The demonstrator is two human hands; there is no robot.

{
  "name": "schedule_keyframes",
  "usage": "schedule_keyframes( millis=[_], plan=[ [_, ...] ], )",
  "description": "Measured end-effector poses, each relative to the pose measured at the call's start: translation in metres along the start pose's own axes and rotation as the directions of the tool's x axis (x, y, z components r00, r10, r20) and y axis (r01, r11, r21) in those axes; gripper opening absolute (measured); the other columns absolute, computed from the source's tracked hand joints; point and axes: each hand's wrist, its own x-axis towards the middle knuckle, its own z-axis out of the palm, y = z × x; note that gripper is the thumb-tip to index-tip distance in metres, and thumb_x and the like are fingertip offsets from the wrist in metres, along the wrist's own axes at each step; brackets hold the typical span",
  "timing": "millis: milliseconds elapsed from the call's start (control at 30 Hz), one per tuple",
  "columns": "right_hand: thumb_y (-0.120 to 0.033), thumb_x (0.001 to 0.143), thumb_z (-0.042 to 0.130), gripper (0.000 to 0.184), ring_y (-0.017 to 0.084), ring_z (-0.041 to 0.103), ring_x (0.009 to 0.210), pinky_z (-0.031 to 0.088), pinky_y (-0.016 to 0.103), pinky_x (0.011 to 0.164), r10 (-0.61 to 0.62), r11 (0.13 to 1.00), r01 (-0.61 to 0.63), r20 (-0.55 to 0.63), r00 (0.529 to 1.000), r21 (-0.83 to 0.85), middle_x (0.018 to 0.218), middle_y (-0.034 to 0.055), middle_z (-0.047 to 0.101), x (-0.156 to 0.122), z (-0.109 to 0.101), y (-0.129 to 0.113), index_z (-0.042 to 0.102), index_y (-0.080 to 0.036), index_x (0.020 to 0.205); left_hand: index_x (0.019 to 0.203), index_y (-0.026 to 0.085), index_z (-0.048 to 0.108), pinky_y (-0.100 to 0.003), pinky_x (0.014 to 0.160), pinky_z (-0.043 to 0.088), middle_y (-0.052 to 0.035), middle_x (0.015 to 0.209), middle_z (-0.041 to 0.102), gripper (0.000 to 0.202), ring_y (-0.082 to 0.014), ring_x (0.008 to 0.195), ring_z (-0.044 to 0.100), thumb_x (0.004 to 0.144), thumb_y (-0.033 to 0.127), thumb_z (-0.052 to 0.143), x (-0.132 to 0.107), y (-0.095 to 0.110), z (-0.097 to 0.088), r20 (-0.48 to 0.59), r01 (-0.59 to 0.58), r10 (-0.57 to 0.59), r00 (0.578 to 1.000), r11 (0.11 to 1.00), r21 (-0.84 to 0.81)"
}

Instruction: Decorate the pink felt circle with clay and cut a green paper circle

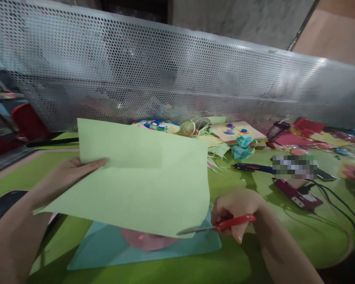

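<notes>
A large pale green sheet of paper (142, 177) is held up in front of me, its left edge pinched by my left hand (73, 169) with the thumb on the near face. My right hand (238, 211) is closed around the red handles of a pair of scissors (232, 222). The blade lies against the sheet's lower right corner. Whether the blades are apart, I cannot tell. Below the paper, a teal sheet (106, 250) lies on the green table, with a round pink piece (150, 240) on it, partly hidden by the green paper.
A perforated metal panel (136, 67) rises behind the table (177, 272). Paper scraps (219, 150), a crumpled teal piece (243, 148) and a card with small coloured shapes (236, 132) lie along the back. At right are a maroon box (297, 195), cables and a dark blue pen-like tool (251, 167).
</notes>
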Motion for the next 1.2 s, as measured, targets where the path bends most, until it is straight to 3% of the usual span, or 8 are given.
schedule_keyframes(
  millis=[233,433,867,1200],
  plan=[
    [-0.080,0.064,0.048,0.061,0.009,0.043,0.052,0.040,0.023,0.048,-0.217,0.967,0.221,0.046,0.975,-0.124,0.062,-0.0032,0.046,0.002,0.004,-0.006,0.046,-0.019,0.065,0.071,0.017,0.069,-0.020,0.036,0.047,-0.0008,0.054,0.072,0.050,-0.0166,0.042,0.063,0.048,0.061,0.075,0.004,-0.003,-0.001,0.016,-0.010,0.010,1.000,1.000,0.014],
    [-0.077,0.068,0.049,0.056,0.011,0.042,0.052,0.038,0.024,0.048,-0.324,0.910,0.339,0.099,0.941,-0.238,0.060,-0.0031,0.043,0.003,0.006,-0.021,0.042,-0.021,0.063,0.077,0.017,0.070,-0.021,0.038,0.048,-0.0024,0.060,0.073,0.052,-0.0177,0.045,0.065,0.050,0.062,0.073,0.005,-0.002,0.000,0.031,-0.019,0.018,0.999,0.999,0.036],
    [-0.067,0.057,0.069,0.054,0.010,0.042,0.051,0.038,0.021,0.045,-0.284,0.947,0.294,0.089,0.955,-0.132,0.058,-0.0043,0.045,0.013,0.012,-0.018,0.045,-0.019,0.067,0.083,0.019,0.070,-0.020,0.042,0.048,-0.0014,0.062,0.074,0.052,-0.0168,0.049,0.065,0.055,0.063,0.071,0.005,-0.003,0.005,0.085,-0.048,0.041,0.996,0.995,0.082],
    [-0.071,0.054,0.066,0.056,0.007,0.037,0.048,0.032,0.018,0.042,-0.217,0.967,0.216,0.013,0.976,-0.138,0.054,-0.0077,0.041,0.014,0.016,-0.020,0.042,-0.020,0.058,0.085,0.018,0.070,-0.025,0.045,0.050,-0.0044,0.064,0.074,0.048,-0.0191,0.049,0.066,0.061,0.059,0.069,0.000,-0.001,0.007,0.092,-0.045,0.037,0.995,0.995,0.083]
  ],
)
